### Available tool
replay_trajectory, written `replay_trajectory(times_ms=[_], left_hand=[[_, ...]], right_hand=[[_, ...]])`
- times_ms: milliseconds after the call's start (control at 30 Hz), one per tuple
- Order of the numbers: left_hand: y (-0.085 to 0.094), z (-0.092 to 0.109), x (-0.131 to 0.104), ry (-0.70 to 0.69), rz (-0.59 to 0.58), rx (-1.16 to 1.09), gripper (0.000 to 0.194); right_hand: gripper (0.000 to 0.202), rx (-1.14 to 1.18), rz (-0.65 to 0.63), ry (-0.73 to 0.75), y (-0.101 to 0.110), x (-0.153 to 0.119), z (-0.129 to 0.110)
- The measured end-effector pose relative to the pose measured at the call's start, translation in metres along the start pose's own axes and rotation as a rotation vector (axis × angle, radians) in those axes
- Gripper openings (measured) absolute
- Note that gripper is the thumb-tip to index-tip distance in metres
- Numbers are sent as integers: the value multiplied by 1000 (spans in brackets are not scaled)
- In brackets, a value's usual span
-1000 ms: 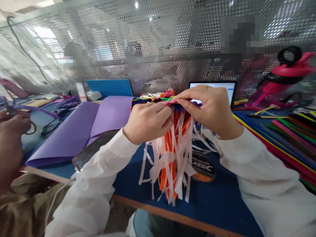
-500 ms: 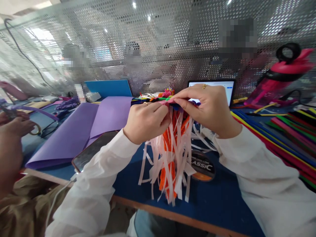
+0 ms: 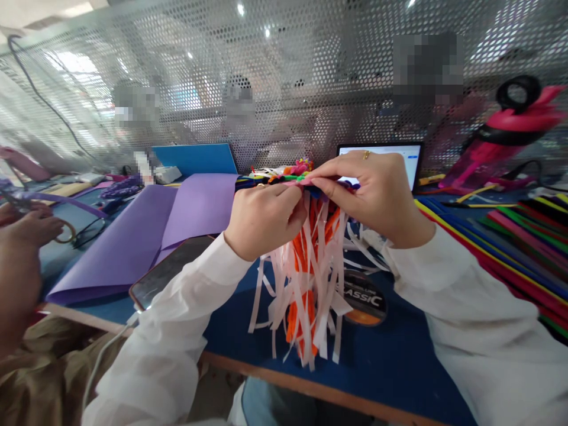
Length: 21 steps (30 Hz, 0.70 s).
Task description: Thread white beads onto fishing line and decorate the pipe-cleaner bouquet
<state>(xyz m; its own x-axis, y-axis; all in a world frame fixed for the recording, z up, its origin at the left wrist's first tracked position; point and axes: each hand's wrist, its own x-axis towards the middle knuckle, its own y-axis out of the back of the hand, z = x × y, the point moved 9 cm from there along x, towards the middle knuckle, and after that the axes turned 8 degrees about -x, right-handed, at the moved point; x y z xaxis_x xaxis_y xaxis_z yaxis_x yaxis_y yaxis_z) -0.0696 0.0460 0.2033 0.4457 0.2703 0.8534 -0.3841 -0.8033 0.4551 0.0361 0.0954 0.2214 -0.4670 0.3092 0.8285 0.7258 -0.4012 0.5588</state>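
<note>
My left hand (image 3: 266,219) is closed, its thumb and fingers pinching a narrow pink strip (image 3: 305,182). From the other side my right hand (image 3: 373,195) grips the same strip between thumb and forefinger. Just below the fingers hangs a bundle of white paper strips (image 3: 284,284) mixed with fuzzy orange stems (image 3: 302,319), fanning out toward the table's front edge. Bits of green and dark blue show behind the fingertips, along with a small multicoloured fuzzy piece (image 3: 304,164). My fingers partly hide how the strip meets the bundle.
Folded purple sheets (image 3: 199,204) and a phone (image 3: 171,269) lie left. Beyond them a co-worker's hand (image 3: 33,225) holds scissors (image 3: 15,201) near a purple strip. Pipe cleaners (image 3: 523,248) and a pink bottle (image 3: 492,142) are right. A lit screen (image 3: 410,163) stands before the perforated metal partition (image 3: 284,77).
My left hand has shifted very slightly to the right. Both hands keep their pinch on the pink strip, and the bundle hangs as before.
</note>
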Motion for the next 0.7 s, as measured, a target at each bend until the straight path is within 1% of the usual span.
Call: replay_trajectory(times_ms=[233, 500, 700], left_hand=[[-6, 0, 0, 17, -65, -9, 26], [-10, -5, -1, 94, -118, -45, 24], [-9, -8, -3, 156, -123, -35, 24]], right_hand=[[18, -22, 34, 44, 3, 0, -3], [17, 14, -7, 0, 1, 0, -1], [16, 39, -26, -21, -1, 0, 1]])
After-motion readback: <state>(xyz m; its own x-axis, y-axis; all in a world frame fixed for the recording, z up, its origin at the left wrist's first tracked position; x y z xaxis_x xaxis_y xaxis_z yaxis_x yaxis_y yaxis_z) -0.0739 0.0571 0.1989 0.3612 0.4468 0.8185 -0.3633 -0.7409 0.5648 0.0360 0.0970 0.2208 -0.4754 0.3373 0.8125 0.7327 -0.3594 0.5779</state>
